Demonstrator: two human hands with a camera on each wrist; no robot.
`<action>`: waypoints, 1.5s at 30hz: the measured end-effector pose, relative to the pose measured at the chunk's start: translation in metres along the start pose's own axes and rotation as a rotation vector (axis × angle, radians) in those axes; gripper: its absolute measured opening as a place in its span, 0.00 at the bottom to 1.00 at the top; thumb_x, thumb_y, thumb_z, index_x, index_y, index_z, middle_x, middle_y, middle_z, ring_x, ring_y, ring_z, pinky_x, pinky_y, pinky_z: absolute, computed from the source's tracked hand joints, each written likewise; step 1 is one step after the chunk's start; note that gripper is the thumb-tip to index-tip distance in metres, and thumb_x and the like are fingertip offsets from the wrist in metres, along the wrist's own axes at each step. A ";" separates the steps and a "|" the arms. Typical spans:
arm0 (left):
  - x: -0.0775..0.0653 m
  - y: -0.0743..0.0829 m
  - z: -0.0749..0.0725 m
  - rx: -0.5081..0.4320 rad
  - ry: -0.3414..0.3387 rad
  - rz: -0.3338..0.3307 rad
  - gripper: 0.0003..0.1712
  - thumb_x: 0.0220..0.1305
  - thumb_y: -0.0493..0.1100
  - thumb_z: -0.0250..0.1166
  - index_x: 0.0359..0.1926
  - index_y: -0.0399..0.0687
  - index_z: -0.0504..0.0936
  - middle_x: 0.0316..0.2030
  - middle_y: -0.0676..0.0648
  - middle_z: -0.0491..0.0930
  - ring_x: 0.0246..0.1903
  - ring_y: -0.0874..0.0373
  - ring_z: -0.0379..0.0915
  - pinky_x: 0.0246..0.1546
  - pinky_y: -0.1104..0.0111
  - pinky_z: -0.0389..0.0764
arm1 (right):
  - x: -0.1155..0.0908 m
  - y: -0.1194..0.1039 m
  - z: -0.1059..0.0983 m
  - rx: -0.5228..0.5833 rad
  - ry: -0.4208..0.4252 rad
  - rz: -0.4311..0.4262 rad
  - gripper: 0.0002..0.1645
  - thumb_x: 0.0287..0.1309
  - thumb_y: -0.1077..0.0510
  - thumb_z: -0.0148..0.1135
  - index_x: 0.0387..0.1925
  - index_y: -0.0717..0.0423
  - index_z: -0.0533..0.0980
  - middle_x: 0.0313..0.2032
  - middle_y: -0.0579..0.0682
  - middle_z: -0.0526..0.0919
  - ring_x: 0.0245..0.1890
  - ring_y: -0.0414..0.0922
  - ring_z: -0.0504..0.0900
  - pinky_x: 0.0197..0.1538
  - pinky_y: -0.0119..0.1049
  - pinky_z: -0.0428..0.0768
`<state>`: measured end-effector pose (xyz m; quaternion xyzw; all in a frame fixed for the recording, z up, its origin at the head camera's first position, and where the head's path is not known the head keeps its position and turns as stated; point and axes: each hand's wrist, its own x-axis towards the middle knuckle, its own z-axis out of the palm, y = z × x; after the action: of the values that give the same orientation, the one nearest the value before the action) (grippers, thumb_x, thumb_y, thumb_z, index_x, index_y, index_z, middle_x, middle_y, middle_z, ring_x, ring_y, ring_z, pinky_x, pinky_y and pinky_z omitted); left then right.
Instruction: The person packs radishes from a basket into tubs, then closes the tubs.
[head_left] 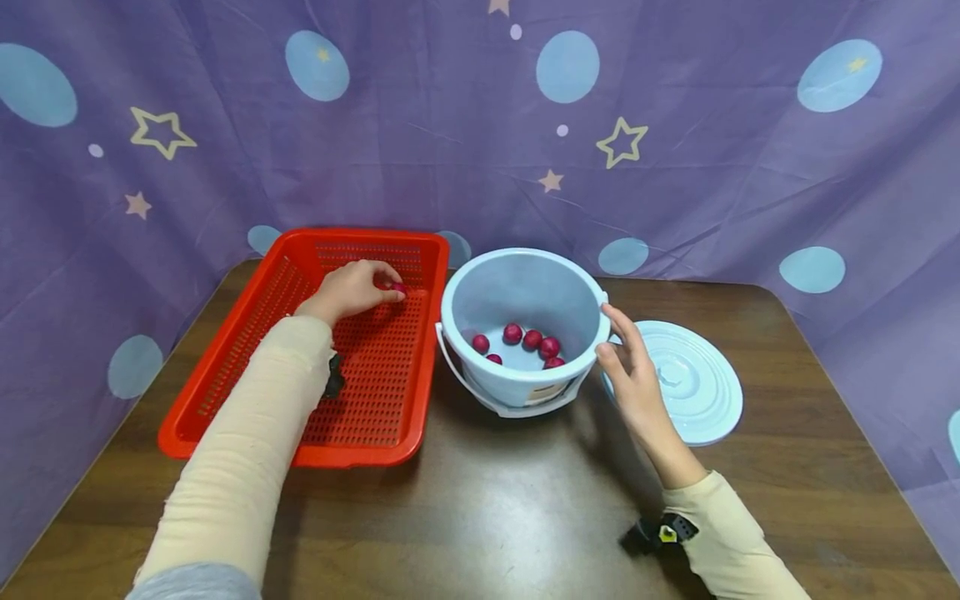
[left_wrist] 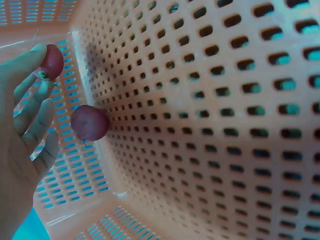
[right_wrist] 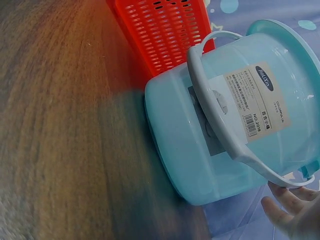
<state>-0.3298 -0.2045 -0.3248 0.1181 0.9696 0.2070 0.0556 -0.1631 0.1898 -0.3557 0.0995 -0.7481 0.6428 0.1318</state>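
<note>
A radish (left_wrist: 53,62) is pinched between thumb and fingers of the left hand (head_left: 352,287), inside the red basket (head_left: 352,456); a second radish (left_wrist: 89,123) lies near it in the same basket. The bucket (head_left: 487,375), with several radishes (head_left: 532,339) at its bottom, is touched at the rim by the right hand (head_left: 637,383), fingers extended. Judged advisable: a light but secure pinch on the round skin, basket rim to be cleared before sideways travel, bucket to be steadied without tipping.
</note>
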 end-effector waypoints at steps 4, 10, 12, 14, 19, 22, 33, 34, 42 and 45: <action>-0.003 0.002 -0.006 0.007 0.000 0.012 0.18 0.62 0.54 0.69 0.50 0.52 0.83 0.45 0.47 0.82 0.44 0.49 0.75 0.51 0.50 0.72 | -0.001 0.000 0.000 0.001 0.001 0.006 0.29 0.73 0.60 0.51 0.72 0.52 0.62 0.67 0.59 0.67 0.53 0.40 0.76 0.55 0.26 0.73; -0.009 0.009 -0.011 0.024 0.023 0.076 0.19 0.60 0.55 0.71 0.48 0.53 0.84 0.46 0.48 0.83 0.43 0.50 0.75 0.52 0.50 0.72 | -0.002 -0.001 -0.001 -0.007 -0.005 0.004 0.29 0.73 0.60 0.51 0.73 0.52 0.62 0.67 0.59 0.67 0.53 0.39 0.77 0.55 0.27 0.73; -0.011 0.011 -0.013 0.023 0.034 0.096 0.19 0.58 0.55 0.72 0.47 0.54 0.84 0.45 0.48 0.83 0.42 0.51 0.75 0.52 0.51 0.74 | -0.002 -0.001 0.000 -0.008 -0.007 0.007 0.29 0.73 0.60 0.51 0.73 0.52 0.62 0.67 0.59 0.67 0.53 0.40 0.77 0.55 0.27 0.73; -0.013 0.014 -0.015 0.016 0.043 0.116 0.19 0.56 0.55 0.73 0.47 0.54 0.84 0.43 0.49 0.83 0.40 0.51 0.75 0.51 0.52 0.75 | -0.002 -0.001 0.000 -0.008 -0.007 0.010 0.29 0.73 0.61 0.51 0.73 0.52 0.62 0.67 0.59 0.68 0.53 0.41 0.77 0.55 0.27 0.73; -0.017 0.022 -0.020 0.004 0.063 0.175 0.19 0.55 0.55 0.74 0.45 0.54 0.83 0.39 0.50 0.82 0.36 0.52 0.73 0.44 0.55 0.75 | -0.001 0.000 0.000 -0.004 -0.008 0.010 0.30 0.72 0.61 0.51 0.73 0.53 0.62 0.67 0.58 0.67 0.54 0.44 0.76 0.55 0.27 0.73; -0.020 0.028 -0.022 0.002 0.068 0.204 0.18 0.55 0.55 0.74 0.44 0.55 0.83 0.38 0.52 0.82 0.34 0.53 0.72 0.40 0.58 0.74 | -0.001 0.000 -0.001 -0.004 -0.007 0.009 0.30 0.72 0.62 0.51 0.73 0.52 0.62 0.66 0.58 0.68 0.54 0.46 0.76 0.55 0.27 0.73; -0.040 0.047 -0.030 -0.002 0.097 0.302 0.18 0.54 0.52 0.76 0.44 0.54 0.83 0.37 0.52 0.81 0.33 0.56 0.74 0.37 0.60 0.76 | -0.001 0.001 0.001 0.009 -0.012 0.007 0.30 0.72 0.62 0.51 0.73 0.52 0.62 0.66 0.57 0.68 0.54 0.43 0.77 0.55 0.27 0.74; -0.041 0.049 -0.031 0.000 0.102 0.309 0.18 0.54 0.51 0.76 0.44 0.54 0.82 0.37 0.52 0.81 0.33 0.56 0.74 0.37 0.61 0.76 | -0.001 0.001 0.001 0.009 -0.012 0.007 0.30 0.72 0.62 0.51 0.73 0.51 0.62 0.66 0.57 0.68 0.54 0.43 0.77 0.55 0.27 0.74; -0.050 0.062 -0.037 -0.089 0.127 0.361 0.17 0.54 0.48 0.76 0.42 0.52 0.82 0.36 0.52 0.80 0.33 0.56 0.75 0.36 0.61 0.76 | -0.001 0.001 -0.001 0.000 -0.013 0.005 0.30 0.72 0.62 0.51 0.73 0.51 0.62 0.67 0.57 0.67 0.54 0.43 0.77 0.55 0.27 0.74; -0.054 0.066 -0.041 -0.116 0.136 0.375 0.16 0.54 0.48 0.76 0.42 0.53 0.82 0.35 0.53 0.79 0.33 0.57 0.75 0.35 0.62 0.76 | 0.000 0.001 -0.001 0.000 -0.014 0.001 0.30 0.73 0.62 0.50 0.73 0.51 0.61 0.67 0.57 0.67 0.55 0.43 0.76 0.55 0.27 0.74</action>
<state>-0.2706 -0.1750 -0.2570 0.2788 0.9187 0.2766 -0.0426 -0.1628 0.1907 -0.3563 0.1034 -0.7489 0.6422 0.1263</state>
